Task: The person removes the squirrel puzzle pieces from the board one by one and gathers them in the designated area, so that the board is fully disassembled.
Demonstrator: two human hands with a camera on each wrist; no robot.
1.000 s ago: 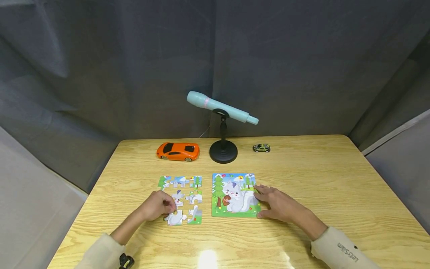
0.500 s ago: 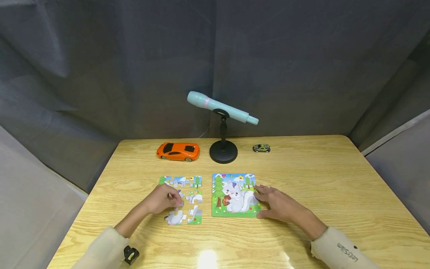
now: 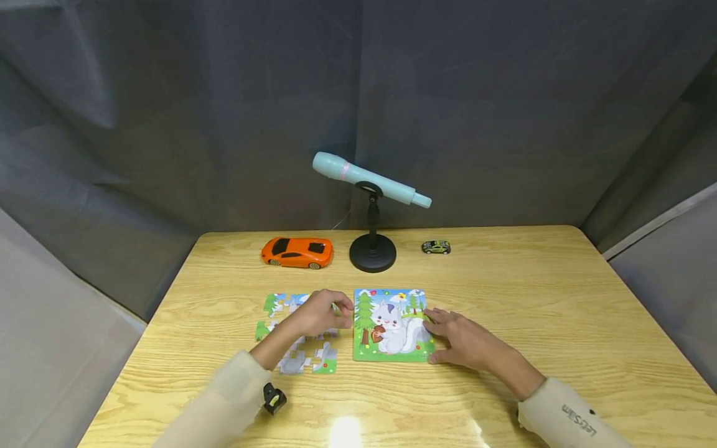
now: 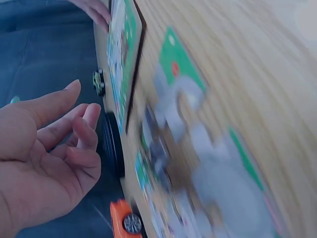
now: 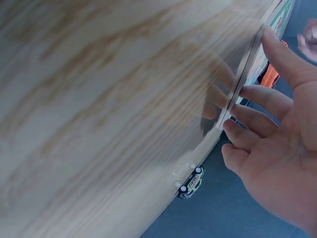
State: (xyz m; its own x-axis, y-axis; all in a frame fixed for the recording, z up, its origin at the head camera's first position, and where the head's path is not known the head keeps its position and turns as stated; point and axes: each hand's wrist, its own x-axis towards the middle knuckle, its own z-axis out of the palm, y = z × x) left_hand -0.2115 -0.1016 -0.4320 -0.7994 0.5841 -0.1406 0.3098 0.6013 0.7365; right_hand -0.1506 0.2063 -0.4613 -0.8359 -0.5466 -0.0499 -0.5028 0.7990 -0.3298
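Loose jigsaw pieces point(image 3: 326, 365), showing parts of a grey squirrel and green edges, lie spread in rows on the table. Over their right side hovers my left hand point(image 3: 323, 312), its fingertips close to the left edge of the puzzle board. In the left wrist view its fingers are loosely curled and no thing shows between them. The square puzzle board point(image 3: 392, 351) carries a whole squirrel picture with an acorn. My right hand point(image 3: 465, 342) rests at the board's right edge, thumb and fingertips touching it, as the right wrist view shows. Some pieces are hidden under my left forearm.
Behind the pieces stands an orange toy car point(image 3: 299, 253). A pale blue microphone point(image 3: 381, 183) sits on a black stand point(image 3: 373, 254) at the back, with a small green and black toy car point(image 3: 436, 247) to its right. Grey curtains point(image 3: 476, 124) close off the far side.
My left hand has moved right, from the left of the pieces across to the board's left edge, uncovering pieces on the left. My right hand and the board have stayed in place.
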